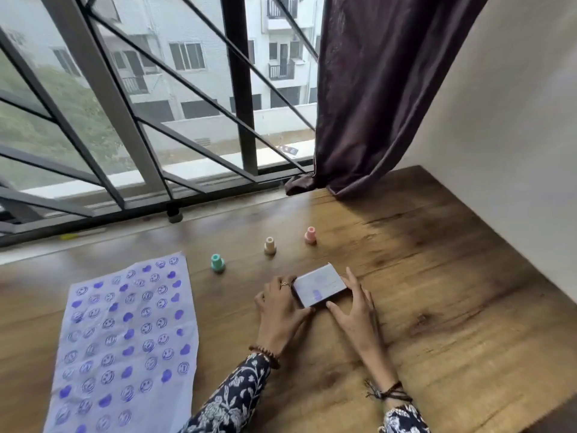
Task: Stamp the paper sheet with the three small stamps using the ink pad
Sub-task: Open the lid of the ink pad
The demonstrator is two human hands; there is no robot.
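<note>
The ink pad (320,285), a small white box with purple smudges on its closed lid, lies flat on the wooden table (437,292) in front of the person. Both hands are on it. The left hand (278,307) presses against its left end, fingers curled along the edge, a ring on one finger and a bead bracelet at the wrist. The right hand (354,309) lies along its right side and near corner, fingers stretched out flat and touching the box. So each hand holds the ink pad between them; neither is closed fully around it.

Beyond the box, three small stamps stand upright on the table, apart from each other, in a slanting row: the green stamp (217,263) nearest and to the left, the cream stamp (270,245) in the middle, the pink stamp (310,235) farthest and to the right. None touches a hand.

To the left of the hands lies the paper sheet (125,342), flat on the table and covered with rows of purple prints: smiling faces, hearts and some round marks too blurred to read. Its lower end runs out of view.

Both forearms wear dark sleeves with a white flower pattern. At the far edge of the table a window with a dark metal grille (125,120) looks onto pale buildings, and a dark purple curtain (374,89) hangs at the right, its hem resting on the table.
</note>
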